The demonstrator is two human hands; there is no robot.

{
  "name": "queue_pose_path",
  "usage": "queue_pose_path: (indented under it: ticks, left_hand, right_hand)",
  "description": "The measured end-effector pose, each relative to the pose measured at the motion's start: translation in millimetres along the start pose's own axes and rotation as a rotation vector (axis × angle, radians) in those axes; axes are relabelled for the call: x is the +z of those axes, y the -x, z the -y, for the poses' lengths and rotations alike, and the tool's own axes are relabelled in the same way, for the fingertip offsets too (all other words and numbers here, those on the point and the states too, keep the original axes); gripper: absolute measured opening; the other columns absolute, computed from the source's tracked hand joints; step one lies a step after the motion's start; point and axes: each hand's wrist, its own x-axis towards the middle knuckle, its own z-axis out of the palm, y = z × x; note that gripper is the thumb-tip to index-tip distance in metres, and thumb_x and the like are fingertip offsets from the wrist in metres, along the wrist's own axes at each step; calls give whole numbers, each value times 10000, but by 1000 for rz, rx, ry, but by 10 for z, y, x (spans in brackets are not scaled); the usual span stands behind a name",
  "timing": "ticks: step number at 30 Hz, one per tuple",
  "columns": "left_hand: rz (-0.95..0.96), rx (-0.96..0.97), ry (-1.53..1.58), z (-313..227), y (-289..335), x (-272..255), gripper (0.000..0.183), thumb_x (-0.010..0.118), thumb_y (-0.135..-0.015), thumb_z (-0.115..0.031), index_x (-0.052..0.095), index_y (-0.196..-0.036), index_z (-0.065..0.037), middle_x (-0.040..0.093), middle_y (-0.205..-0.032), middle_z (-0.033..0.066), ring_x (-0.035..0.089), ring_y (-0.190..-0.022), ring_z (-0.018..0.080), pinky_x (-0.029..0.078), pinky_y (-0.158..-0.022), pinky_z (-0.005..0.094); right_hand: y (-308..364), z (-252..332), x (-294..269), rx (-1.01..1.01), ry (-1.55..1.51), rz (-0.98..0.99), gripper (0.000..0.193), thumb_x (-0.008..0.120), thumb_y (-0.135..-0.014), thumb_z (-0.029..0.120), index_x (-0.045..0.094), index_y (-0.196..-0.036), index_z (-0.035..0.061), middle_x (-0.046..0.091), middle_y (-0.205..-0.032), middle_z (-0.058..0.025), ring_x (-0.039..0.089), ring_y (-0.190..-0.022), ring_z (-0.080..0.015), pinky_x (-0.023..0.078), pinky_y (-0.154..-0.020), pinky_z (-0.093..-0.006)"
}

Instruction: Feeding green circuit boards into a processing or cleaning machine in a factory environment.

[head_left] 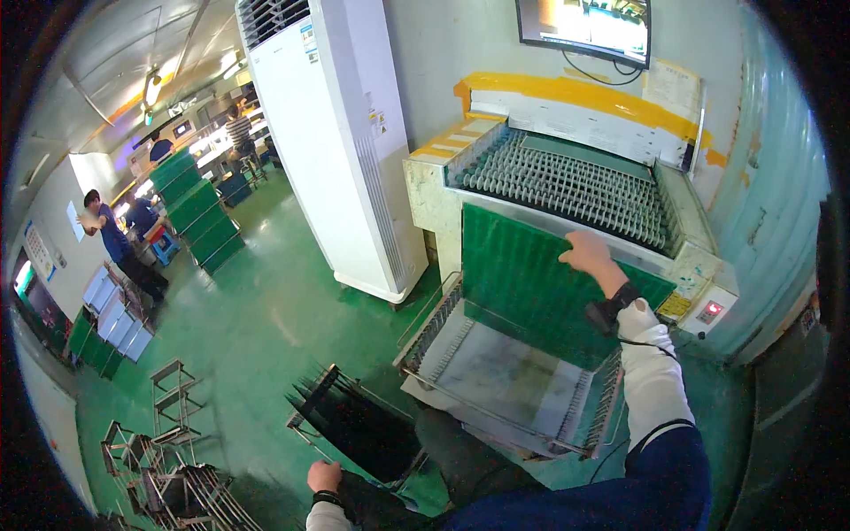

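A large flat green panel (522, 265) stands tilted in front of the roller conveyor (567, 181), its lower part reaching down into a wire rack (496, 427). At the panel's upper edge is my right hand (588, 254), its fingers bent and closed on that edge; the fingertips are partly hidden. My left hand (324, 478) is low down by my knee, fingers curled in, with nothing visible in it. Just beyond it stands a rack of thin dark panels (359, 425).
A tall white air conditioner (332, 142) stands left of the conveyor. A screen (584, 25) hangs above. Metal racks (177, 478) stand on the green floor at lower left. Farther back are green crates (199, 212), a standing person (115, 234) and others seated at benches.
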Motion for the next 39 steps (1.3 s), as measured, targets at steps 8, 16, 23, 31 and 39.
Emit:
queue_pose_path:
  ticks: [8, 16, 23, 31, 39]
  left_hand:
    - [-4, 60, -55, 24, -34, 39, 344, 621, -697, -329, 721, -824, -26, 688, -885, 212, 661, -859, 397, 528, -797, 463]
    - [-22, 27, 12, 103, -61, 50, 330, 644, -694, -330, 709, -803, -25, 685, -889, 218, 658, -863, 402, 528, -786, 463]
    - [-29, 22, 40, -31, 11, 0, 338, 640, -702, -330, 701, -810, -15, 677, -874, 233, 655, -848, 407, 524, -768, 476]
    - [-47, 41, -48, -26, 2, -5, 388, 661, -715, -379, 693, -808, -4, 679, -858, 227, 653, -828, 417, 523, -752, 480]
    - [-35, 36, -6, 72, -166, 163, 405, 674, -703, -385, 704, -783, 10, 679, -826, 244, 668, -811, 406, 530, -751, 461]
  right_hand:
    - [45, -206, -1156, 41, -130, -160, 409, 760, -689, 351, 700, -961, 51, 683, -975, -190, 643, -927, -381, 511, -785, -461]
    - [-39, -627, -1121, 250, -1497, -406, 279, 677, -885, 139, 618, -1138, 38, 675, -1018, -66, 648, -855, -253, 529, -755, -425]
    - [-173, -876, -432, 238, -2016, 62, 285, 675, -871, 100, 559, -1129, 77, 620, -1085, -74, 586, -972, -262, 499, -857, -427]
    - [-419, -724, 500, 386, -2247, -169, 190, 685, -872, 109, 540, -983, 60, 609, -977, -88, 570, -888, -256, 542, -792, -363]
    - [-590, -859, 708, 502, -2216, -305, 203, 678, -891, 156, 522, -954, 41, 612, -964, -120, 591, -866, -267, 558, -789, -371]
